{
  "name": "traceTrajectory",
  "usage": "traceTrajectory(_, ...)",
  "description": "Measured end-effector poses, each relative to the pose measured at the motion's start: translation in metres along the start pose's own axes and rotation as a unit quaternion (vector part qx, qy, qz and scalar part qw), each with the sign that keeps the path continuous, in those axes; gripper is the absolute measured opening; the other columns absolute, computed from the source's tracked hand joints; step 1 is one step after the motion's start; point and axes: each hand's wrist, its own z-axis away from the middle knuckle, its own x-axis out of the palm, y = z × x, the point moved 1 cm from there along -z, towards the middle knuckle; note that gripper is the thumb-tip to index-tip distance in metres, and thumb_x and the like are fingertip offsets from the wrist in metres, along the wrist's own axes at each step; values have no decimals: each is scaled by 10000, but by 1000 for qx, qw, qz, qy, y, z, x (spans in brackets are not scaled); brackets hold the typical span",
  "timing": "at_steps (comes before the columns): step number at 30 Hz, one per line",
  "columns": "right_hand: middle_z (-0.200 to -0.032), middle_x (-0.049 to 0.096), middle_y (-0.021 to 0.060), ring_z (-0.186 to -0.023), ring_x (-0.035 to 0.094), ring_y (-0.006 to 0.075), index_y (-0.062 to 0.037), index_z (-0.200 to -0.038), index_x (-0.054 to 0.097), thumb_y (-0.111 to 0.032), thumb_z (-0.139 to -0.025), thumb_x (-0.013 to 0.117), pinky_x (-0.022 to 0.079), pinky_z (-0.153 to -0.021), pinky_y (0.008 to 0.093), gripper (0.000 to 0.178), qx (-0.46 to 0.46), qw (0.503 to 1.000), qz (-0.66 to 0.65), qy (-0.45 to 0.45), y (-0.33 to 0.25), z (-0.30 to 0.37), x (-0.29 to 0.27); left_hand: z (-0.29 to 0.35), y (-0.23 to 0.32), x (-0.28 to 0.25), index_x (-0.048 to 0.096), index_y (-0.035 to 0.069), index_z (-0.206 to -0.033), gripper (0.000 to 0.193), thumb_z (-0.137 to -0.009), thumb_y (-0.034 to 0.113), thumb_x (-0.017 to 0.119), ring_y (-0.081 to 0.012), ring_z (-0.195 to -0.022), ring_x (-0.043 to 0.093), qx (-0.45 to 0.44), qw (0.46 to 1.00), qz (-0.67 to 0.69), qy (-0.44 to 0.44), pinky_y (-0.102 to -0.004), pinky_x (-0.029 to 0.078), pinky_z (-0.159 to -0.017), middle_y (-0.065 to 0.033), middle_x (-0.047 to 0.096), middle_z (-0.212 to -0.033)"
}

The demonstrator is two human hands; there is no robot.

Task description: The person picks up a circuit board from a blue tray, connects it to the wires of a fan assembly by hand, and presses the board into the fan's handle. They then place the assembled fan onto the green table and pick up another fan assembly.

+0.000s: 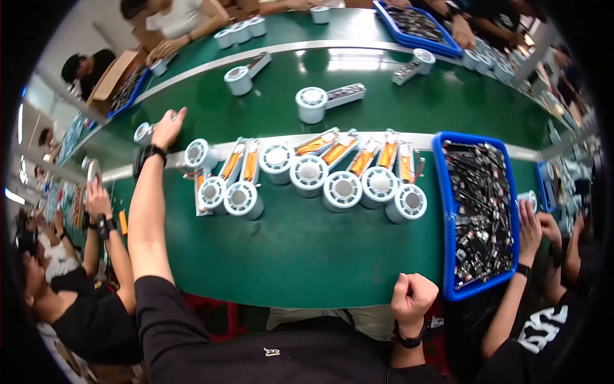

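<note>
My left arm stretches far forward to the left. My left hand (167, 128) is closed at the handle end of a pale round-headed unit (143, 133) on the far green strip; the hand hides most of that handle. Low on the right, my right hand (414, 298) makes a fist above the table's front edge, and whatever it may hold is hidden. Between my hands, several similar units (309, 175) stand in a row, round vented heads toward me. Their open handles (387, 152) point away and show orange-wrapped parts inside.
A blue tray (450, 256) full of small black parts stands right of the row. Beyond a pale rail (409, 139), more units (311, 105) lie on the green strip. Co-workers sit close on both sides; a neighbour's hand (529, 233) is beside the tray. Others work across the table.
</note>
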Motion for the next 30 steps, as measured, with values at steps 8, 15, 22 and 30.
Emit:
traceTrajectory(8, -542, 551, 79, -446, 548, 266, -55, -637, 620, -84, -843, 734, 393, -449, 374, 238, 3, 999, -7, 39, 9, 2, -7, 8, -19, 19, 583, 141, -904, 437, -1011, 556, 668, -66, -436, 384, -124, 851, 489, 143, -212, 320, -410, 49, 392, -578)
traceTrajectory(15, -547, 561, 73, -457, 557, 271, -61, -652, 640, -99, -839, 746, 402, -451, 378, 219, -33, 998, -53, 24, 8, 2, -10, 62, 0, -105, 544, 89, -1003, 293, -1101, 359, 598, -33, -454, 345, -71, 503, 860, -57, -216, 301, -425, 74, 333, -567)
traceTrajectory(22, -553, 561, 73, -458, 552, 265, -50, -671, 650, -109, -869, 745, 401, -458, 376, 227, -40, 997, -72, 4, 11, 3, -11, 319, 175, -142, 600, 66, -1121, 333, -1053, 385, 665, -67, -483, 430, 282, 793, 536, -72, -221, 369, -516, 56, 458, -600)
traceTrajectory(30, -622, 601, 92, -504, 571, 228, -15, -775, 687, -114, -957, 716, 420, -491, 349, 209, 18, 983, -175, -58, 8, 1, -28, 450, 259, -45, 709, 174, -1042, 281, -815, 174, 875, -179, -510, 584, 679, 649, 279, -201, -304, 398, -489, 42, 623, -662)
